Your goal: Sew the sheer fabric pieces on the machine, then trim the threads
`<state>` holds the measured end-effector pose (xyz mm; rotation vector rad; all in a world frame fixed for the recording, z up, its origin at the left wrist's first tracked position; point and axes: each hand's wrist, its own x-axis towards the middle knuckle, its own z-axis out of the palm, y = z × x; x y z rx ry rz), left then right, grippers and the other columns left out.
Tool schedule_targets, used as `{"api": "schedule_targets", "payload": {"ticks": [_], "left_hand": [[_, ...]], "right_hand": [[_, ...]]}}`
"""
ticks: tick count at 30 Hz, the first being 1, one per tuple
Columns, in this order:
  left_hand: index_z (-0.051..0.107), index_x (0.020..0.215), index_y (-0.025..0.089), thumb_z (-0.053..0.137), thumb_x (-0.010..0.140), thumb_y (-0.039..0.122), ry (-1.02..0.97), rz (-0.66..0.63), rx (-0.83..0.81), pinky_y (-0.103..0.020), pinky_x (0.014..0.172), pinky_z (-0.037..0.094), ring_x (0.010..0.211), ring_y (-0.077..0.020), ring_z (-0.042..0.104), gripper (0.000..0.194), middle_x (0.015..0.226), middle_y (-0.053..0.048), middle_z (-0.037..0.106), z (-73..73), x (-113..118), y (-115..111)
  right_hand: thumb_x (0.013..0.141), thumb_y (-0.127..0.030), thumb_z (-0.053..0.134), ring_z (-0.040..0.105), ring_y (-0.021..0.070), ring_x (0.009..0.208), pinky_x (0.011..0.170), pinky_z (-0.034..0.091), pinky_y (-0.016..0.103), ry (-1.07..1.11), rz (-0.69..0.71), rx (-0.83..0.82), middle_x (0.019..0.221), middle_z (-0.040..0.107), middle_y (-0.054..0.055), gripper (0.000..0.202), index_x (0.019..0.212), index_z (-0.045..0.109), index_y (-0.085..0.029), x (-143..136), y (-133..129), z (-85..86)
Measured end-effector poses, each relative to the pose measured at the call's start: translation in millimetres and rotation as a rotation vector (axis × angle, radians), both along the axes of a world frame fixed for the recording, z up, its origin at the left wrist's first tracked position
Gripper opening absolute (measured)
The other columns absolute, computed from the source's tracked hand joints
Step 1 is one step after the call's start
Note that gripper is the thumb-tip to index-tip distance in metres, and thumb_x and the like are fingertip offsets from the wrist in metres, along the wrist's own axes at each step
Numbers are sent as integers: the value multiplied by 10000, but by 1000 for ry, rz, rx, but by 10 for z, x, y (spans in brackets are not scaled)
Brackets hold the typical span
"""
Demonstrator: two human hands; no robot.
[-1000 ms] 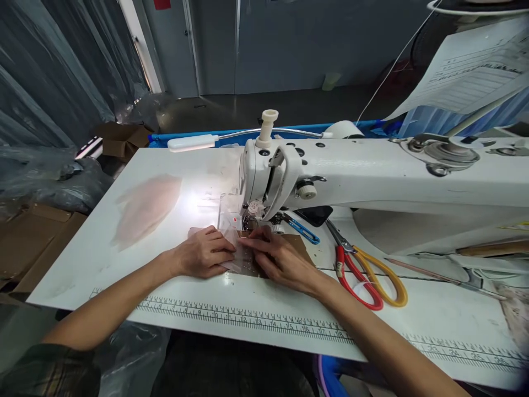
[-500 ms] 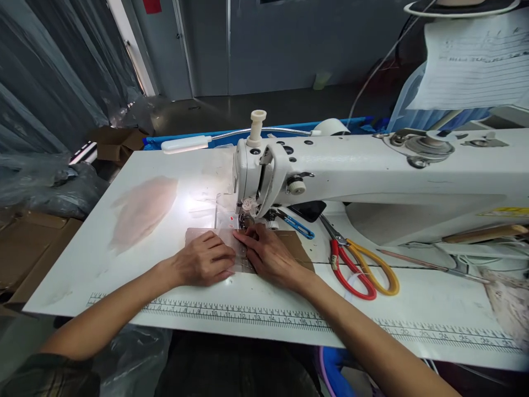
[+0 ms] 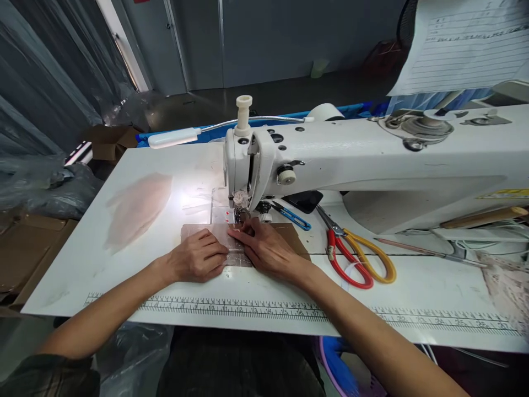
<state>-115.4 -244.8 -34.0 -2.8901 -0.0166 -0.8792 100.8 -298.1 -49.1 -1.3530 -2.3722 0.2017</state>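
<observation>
At the needle end of the white sewing machine (image 3: 322, 151), a piece of thin, sheer pinkish fabric (image 3: 236, 257) lies over a brown flat piece (image 3: 298, 246). My left hand (image 3: 200, 256) rests on the fabric's left part, fingers curled and pressed together on it. Just in front of the presser foot (image 3: 241, 214), my right hand (image 3: 268, 245) pinches the fabric between thumb and forefinger. Its other fingers are bent and partly hidden. A small gap with sheer fabric showing separates the two hands.
Right of my hands lie blue thread snips (image 3: 292, 216), a dark phone-like object (image 3: 305, 200) and scissors (image 3: 359, 253) with red and yellow handles. More sheer fabric (image 3: 138, 209) lies left. A printed ruler (image 3: 198, 305) runs along the front edge; lace (image 3: 502, 281) sits far right.
The head view has tilted down and shifted slightly. Both hands stay on the fabric by the presser foot; the gap between them looks a little wider.
</observation>
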Motion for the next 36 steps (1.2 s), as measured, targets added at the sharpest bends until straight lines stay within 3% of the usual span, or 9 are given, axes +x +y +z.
{"api": "schedule_targets", "payload": {"ticks": [4, 15, 28, 33, 36], "left_hand": [[622, 745, 156, 573, 852, 169, 22, 19, -4, -288, 598, 461, 673, -143, 603, 118, 838, -40, 719, -36, 9, -39], [652, 733, 173, 569, 847, 204, 4, -30, -242, -292, 607, 454, 632, -120, 601, 144, 803, -23, 721, -17, -90, 139], [650, 734, 155, 550, 850, 171, -38, -36, -175, -289, 606, 476, 665, -140, 610, 153, 794, -37, 721, -26, -37, 5], [655, 708, 155, 579, 848, 191, -3, 26, -83, -297, 594, 454, 641, -143, 586, 164, 777, -34, 708, -48, -14, -73], [657, 692, 161, 589, 834, 191, 16, 1, -110, -300, 588, 438, 636, -140, 571, 160, 792, -33, 704, -34, -36, -30]], "right_hand": [[849, -117, 426, 498, 266, 901, 804, 472, 445, -92, -54, 13, 1060, 550, 147, 425, 1244, 555, -208, -56, -4, -5], [913, -175, 409, 512, 238, 934, 846, 497, 425, 100, -3, -10, 1008, 521, 127, 394, 1275, 559, -210, 38, -6, -9], [887, -172, 437, 511, 222, 902, 826, 484, 397, -43, -26, 44, 999, 517, 110, 438, 1301, 555, -250, 8, -13, -43], [906, -200, 408, 498, 227, 842, 784, 488, 401, -98, -109, 78, 981, 536, 121, 368, 1233, 575, -222, -63, -42, -43], [931, -223, 366, 511, 227, 841, 766, 498, 393, -28, -105, 52, 959, 539, 122, 352, 1203, 588, -190, -40, -37, -22]]}}
